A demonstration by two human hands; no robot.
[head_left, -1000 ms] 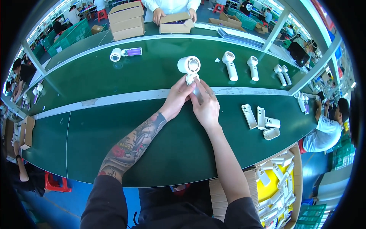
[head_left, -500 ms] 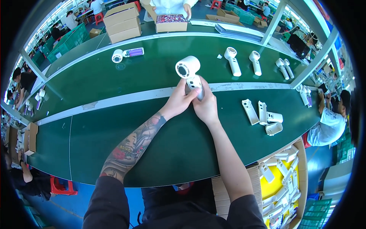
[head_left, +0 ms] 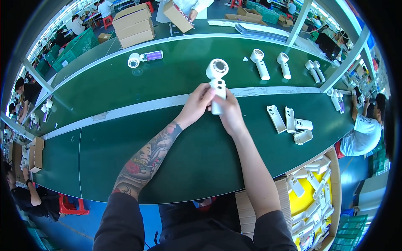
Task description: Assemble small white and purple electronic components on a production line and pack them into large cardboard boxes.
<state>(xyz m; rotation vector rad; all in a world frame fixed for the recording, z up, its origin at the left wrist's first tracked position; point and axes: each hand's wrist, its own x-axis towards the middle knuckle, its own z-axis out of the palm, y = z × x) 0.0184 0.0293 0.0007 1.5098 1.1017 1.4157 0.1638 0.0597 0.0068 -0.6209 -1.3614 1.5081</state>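
Note:
A white handheld fan (head_left: 217, 69) with a round head stands upright above the near edge of the far green surface, its front tilted toward me. My left hand (head_left: 198, 101) is closed around the left side of its handle. On the other side, my right hand (head_left: 231, 111) grips the handle, its fingers slightly smeared by motion. Parts of the handle are hidden behind the fingers. To the right on the near table lie several loose white handle shells (head_left: 276, 119).
A fan with an exposed purple battery (head_left: 151, 56) lies at the far left. More white fans (head_left: 260, 65) lie at the far right. A carton of white shells (head_left: 338, 196) stands at lower right. Across the table, a person tilts an open box (head_left: 179, 17). Metal posts (head_left: 344, 60) rise at right.
The fan has turned so its round front faces me more, and its handle has swung upright. My right hand has shifted on the handle. Across the table, the person has tipped the box.

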